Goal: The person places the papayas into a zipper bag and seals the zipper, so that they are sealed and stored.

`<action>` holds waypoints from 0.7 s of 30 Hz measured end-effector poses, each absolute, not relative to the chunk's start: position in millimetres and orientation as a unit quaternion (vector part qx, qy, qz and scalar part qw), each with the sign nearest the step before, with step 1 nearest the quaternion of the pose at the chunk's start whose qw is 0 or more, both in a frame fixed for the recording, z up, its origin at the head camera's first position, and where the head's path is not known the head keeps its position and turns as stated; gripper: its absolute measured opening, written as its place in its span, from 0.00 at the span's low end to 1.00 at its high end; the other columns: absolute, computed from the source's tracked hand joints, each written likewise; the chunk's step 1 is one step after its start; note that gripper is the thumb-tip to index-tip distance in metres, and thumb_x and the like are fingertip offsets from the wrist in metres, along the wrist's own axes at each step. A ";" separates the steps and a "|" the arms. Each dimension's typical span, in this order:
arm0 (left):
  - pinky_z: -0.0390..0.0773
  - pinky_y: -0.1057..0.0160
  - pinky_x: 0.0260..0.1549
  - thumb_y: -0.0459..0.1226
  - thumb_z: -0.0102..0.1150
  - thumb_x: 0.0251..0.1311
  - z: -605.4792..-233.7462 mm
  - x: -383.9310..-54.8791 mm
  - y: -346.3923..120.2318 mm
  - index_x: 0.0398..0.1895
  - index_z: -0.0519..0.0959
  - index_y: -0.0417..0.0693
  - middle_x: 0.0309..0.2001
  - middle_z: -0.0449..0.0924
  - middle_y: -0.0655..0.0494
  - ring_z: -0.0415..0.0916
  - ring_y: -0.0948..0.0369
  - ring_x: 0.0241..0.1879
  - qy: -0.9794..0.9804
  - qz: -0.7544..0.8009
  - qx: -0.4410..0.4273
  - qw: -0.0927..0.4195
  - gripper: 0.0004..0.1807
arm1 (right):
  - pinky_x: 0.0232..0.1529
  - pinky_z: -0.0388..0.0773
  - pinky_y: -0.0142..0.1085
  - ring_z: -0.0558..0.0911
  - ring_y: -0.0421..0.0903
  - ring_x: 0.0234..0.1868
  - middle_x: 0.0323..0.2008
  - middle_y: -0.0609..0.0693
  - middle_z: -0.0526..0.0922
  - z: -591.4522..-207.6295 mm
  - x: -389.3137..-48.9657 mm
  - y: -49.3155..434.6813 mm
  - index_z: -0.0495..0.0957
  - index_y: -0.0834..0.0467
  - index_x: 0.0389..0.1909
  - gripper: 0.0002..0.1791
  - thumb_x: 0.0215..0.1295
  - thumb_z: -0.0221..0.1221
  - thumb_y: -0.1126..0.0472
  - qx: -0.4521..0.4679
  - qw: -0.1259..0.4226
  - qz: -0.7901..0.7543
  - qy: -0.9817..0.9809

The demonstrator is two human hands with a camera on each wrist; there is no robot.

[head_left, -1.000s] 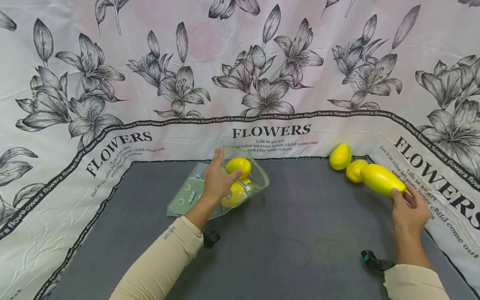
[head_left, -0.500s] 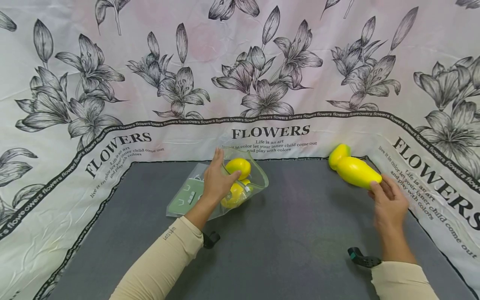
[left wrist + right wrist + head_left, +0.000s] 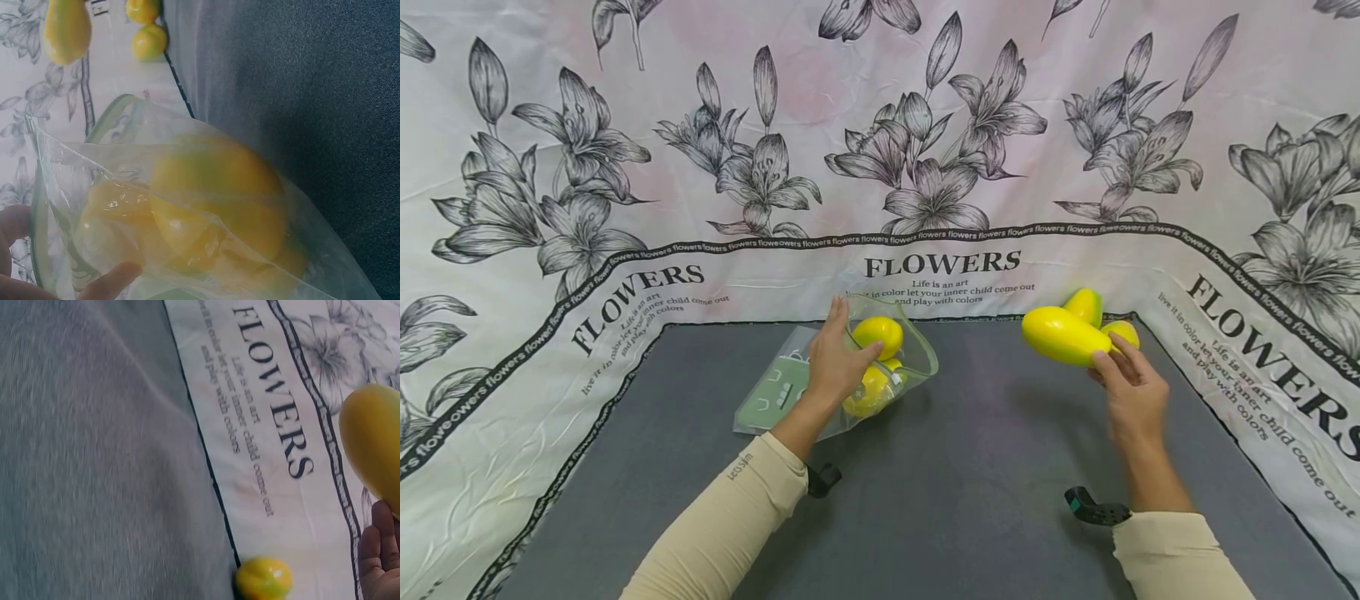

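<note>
A clear zip bag (image 3: 775, 396) with a green print lies on the grey table (image 3: 970, 500). The left hand (image 3: 831, 362) pinches one edge of its mouth, thumb against the film, probably to steady it and keep the opening parted; at least two yellow fruits (image 3: 878, 337) show inside. To the bag's right, well apart, the right hand (image 3: 1137, 404) has its fingers clamped on the narrow end of a mango-like yellow fruit (image 3: 1063, 335), apparently because that tip is easiest to grasp; a shadow suggests it hangs above the table. Farther back, right of the bag, a yellow-green fruit (image 3: 1086, 305) and a rounder yellow fruit (image 3: 1122, 330) sit near the flower-printed cloth (image 3: 940, 200).
</note>
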State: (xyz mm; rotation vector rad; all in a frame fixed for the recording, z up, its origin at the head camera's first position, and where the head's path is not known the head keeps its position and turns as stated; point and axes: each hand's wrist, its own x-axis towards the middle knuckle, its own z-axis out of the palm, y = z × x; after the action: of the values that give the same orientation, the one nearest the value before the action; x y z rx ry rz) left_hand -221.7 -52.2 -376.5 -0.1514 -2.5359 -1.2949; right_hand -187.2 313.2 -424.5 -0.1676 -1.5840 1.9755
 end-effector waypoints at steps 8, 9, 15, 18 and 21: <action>0.50 0.49 0.67 0.41 0.68 0.56 -376.8 -221.6 -53.2 0.74 0.54 0.43 0.75 0.42 0.55 0.46 0.50 0.72 -0.879 -0.451 -0.055 0.147 0.47 | 0.39 0.79 0.28 0.79 0.46 0.44 0.46 0.54 0.79 -421.2 -191.3 291.1 0.76 0.66 0.59 0.23 0.62 0.63 0.68 -0.016 0.274 0.748 -0.604; 0.50 0.49 0.67 0.42 0.68 0.56 -376.7 -221.3 -53.2 0.74 0.54 0.43 0.75 0.42 0.55 0.46 0.50 0.71 -0.879 -0.450 -0.055 0.147 0.47 | 0.40 0.79 0.28 0.79 0.46 0.44 0.47 0.54 0.80 -421.1 -191.7 288.8 0.76 0.66 0.59 0.23 0.62 0.63 0.68 -0.012 0.271 0.748 -0.606; 0.50 0.49 0.67 0.42 0.68 0.56 -376.4 -221.0 -52.9 0.75 0.53 0.44 0.75 0.41 0.56 0.47 0.48 0.71 -0.880 -0.449 -0.052 0.146 0.47 | 0.43 0.79 0.29 0.79 0.46 0.46 0.48 0.53 0.79 -419.0 -193.8 272.3 0.75 0.63 0.60 0.24 0.63 0.63 0.65 0.007 0.242 0.736 -0.632; 0.49 0.50 0.67 0.42 0.68 0.56 -376.2 -221.1 -52.7 0.75 0.53 0.44 0.75 0.41 0.57 0.46 0.49 0.72 -0.881 -0.448 -0.050 0.143 0.47 | 0.44 0.78 0.29 0.78 0.46 0.48 0.50 0.53 0.79 -418.5 -195.8 264.1 0.75 0.62 0.61 0.24 0.63 0.63 0.64 0.021 0.231 0.723 -0.651; 0.49 0.51 0.67 0.42 0.68 0.56 -376.2 -221.3 -52.3 0.75 0.53 0.44 0.75 0.41 0.57 0.45 0.50 0.72 -0.882 -0.446 -0.049 0.142 0.47 | 0.44 0.77 0.28 0.78 0.45 0.48 0.52 0.53 0.79 -418.2 -197.9 256.3 0.75 0.61 0.61 0.23 0.64 0.62 0.62 0.032 0.224 0.706 -0.671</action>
State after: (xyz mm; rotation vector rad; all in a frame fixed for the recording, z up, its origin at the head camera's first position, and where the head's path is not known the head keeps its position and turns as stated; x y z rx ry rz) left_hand -221.3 -52.3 -376.2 -0.1404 -2.5470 -1.2867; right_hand -197.9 256.3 -418.2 0.0892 -1.8516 1.9489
